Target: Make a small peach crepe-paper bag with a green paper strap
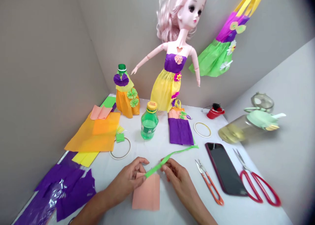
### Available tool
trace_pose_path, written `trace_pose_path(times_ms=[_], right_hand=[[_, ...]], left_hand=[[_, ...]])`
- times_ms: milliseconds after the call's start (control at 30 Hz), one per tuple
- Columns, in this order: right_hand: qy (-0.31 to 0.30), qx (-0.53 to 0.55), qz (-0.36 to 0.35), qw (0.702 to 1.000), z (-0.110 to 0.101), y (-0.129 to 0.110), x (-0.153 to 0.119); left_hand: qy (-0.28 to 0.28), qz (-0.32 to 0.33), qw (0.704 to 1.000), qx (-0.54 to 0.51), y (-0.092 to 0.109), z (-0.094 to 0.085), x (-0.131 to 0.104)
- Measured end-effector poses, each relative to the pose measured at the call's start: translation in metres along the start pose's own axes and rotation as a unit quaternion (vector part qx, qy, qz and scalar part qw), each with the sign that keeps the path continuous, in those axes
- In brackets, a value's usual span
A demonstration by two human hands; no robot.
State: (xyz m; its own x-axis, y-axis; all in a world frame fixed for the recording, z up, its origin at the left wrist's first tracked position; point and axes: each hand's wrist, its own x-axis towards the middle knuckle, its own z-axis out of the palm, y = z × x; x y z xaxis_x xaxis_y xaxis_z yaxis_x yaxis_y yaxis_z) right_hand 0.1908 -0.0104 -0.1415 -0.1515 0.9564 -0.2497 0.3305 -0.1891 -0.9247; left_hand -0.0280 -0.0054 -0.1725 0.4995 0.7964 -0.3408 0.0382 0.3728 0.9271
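Note:
A narrow bright green fabric strip (161, 163) runs slantwise between my hands, its free end trailing up to the right. My left hand (131, 175) pinches the lower end of it. Further along, my right hand (175, 174) has thumb and fingers closed on the strip. Beneath the strip a folded peach-coloured piece of fabric (147, 195) lies on the white table, partly behind my left fingers. Right of my right hand lie small orange-handled snips (210, 183).
A phone (225, 169), red-handled scissors (258, 185) and a tilted-looking jug (246, 126) occupy the right. A green bottle (149, 125), a dressed doll (174, 61) and a purple doll dress (180, 130) stand or lie behind. Orange fabric (88, 134) and purple fabric (73, 195) cover the left.

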Motion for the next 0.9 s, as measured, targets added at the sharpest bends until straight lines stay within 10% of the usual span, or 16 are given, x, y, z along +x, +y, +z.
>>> trace_pose_path(times_ms=[900], right_hand=[[0.136,0.037,0.074,0.987,-0.005,0.03,0.01]], left_hand=[[-0.018,0.033,0.999,0.015,-0.007,0.002,0.002]])
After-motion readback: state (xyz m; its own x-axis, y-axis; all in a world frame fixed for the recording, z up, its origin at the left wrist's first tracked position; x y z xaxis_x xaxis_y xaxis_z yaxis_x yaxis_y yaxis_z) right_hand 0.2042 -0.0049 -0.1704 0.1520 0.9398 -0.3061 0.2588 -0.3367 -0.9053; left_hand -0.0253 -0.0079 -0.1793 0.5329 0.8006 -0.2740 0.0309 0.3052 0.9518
